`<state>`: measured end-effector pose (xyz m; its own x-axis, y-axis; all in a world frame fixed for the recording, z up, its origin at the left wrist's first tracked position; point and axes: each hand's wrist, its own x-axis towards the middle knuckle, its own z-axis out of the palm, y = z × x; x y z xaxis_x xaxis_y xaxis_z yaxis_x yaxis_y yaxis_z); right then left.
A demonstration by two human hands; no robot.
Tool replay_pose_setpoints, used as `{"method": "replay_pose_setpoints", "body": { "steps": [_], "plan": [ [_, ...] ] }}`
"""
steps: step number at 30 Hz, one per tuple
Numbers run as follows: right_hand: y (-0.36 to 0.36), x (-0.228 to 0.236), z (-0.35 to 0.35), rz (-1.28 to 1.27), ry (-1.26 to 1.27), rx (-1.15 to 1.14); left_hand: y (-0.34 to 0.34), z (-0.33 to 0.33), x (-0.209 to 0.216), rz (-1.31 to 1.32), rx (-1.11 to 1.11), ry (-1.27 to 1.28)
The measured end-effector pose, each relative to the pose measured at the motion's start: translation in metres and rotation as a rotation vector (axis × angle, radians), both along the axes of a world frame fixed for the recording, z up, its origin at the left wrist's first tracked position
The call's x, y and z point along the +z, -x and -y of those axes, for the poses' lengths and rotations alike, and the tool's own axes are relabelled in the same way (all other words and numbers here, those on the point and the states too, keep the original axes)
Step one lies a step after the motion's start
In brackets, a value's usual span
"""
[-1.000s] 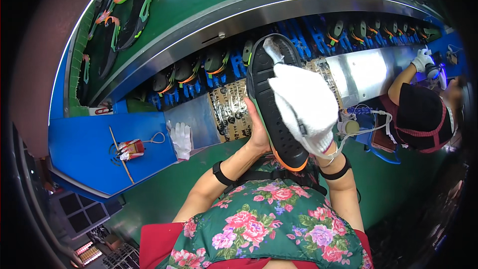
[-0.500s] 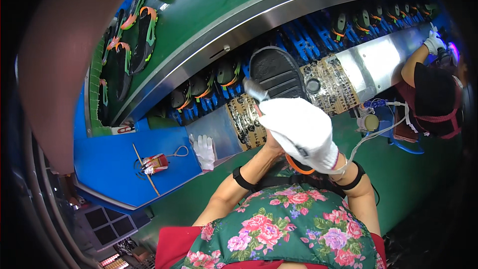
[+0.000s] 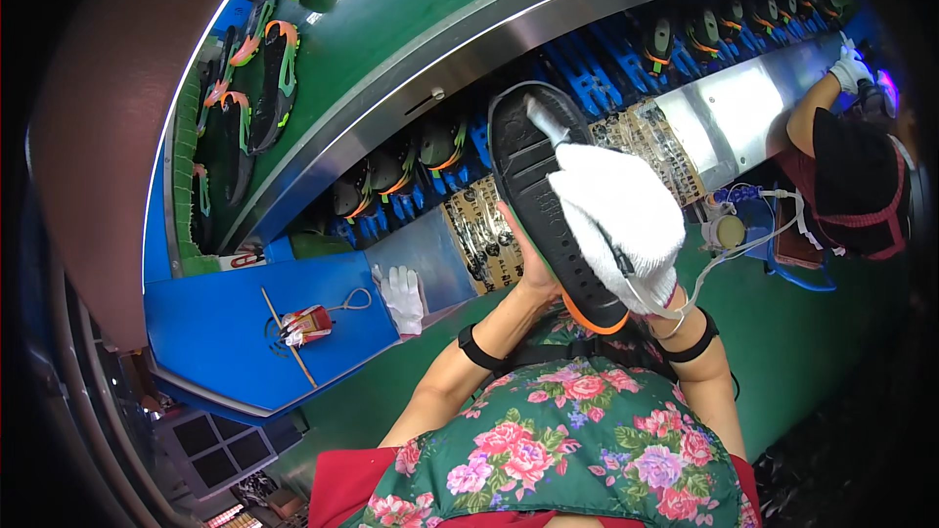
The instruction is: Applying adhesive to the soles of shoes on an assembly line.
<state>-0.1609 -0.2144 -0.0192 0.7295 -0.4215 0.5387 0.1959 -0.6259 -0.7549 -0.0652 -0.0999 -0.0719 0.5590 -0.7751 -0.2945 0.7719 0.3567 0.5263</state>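
A long black shoe sole (image 3: 533,186) is tilted up in front of me, with grooves and small holes on its upper face and an orange near end. My bare left hand (image 3: 526,259) grips it along its left edge, the fingers partly hidden beneath. Over its right side is my right hand (image 3: 621,210) in a white knitted glove, closed round a brush (image 3: 548,120). Only the pale brush head shows, resting on the sole near its far rounded end. The glove hides the handle, and a pale tube (image 3: 690,298) runs from beside this hand to the right.
A metal ledge (image 3: 724,122) crosses ahead, partly wrapped in taped cardboard (image 3: 494,259). Behind it, several shoes stand on blue racks (image 3: 587,78). More soles lie on a green belt (image 3: 391,49). Left is a blue table (image 3: 225,323) beside a white glove (image 3: 399,298). A co-worker (image 3: 846,176) works at right.
The brush has moved from the sole's left edge to the right and farther away, toward the rounded end. My gloved hand has shifted right, uncovering more of the sole.
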Motion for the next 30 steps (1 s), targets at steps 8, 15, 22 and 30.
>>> {"method": "replay_pose_setpoints", "body": {
  "steps": [8, 15, 22, 30],
  "plan": [
    [0.000, 0.010, -0.007, 0.002, 0.124, 0.020, 0.008, -0.006, -0.043, 0.539, -0.039, -0.106],
    [0.010, 0.010, 0.007, 0.011, 0.052, -0.007, 0.010, 0.015, 0.002, 0.186, -0.068, -0.150],
    [0.005, 0.017, 0.009, 0.025, 0.071, 0.037, -0.006, 0.008, -0.049, -0.057, -0.145, 0.363],
    [0.002, 0.034, 0.019, 0.067, 0.140, 0.159, -0.016, 0.005, -0.040, 0.226, -0.261, 0.200]
  ]
}}
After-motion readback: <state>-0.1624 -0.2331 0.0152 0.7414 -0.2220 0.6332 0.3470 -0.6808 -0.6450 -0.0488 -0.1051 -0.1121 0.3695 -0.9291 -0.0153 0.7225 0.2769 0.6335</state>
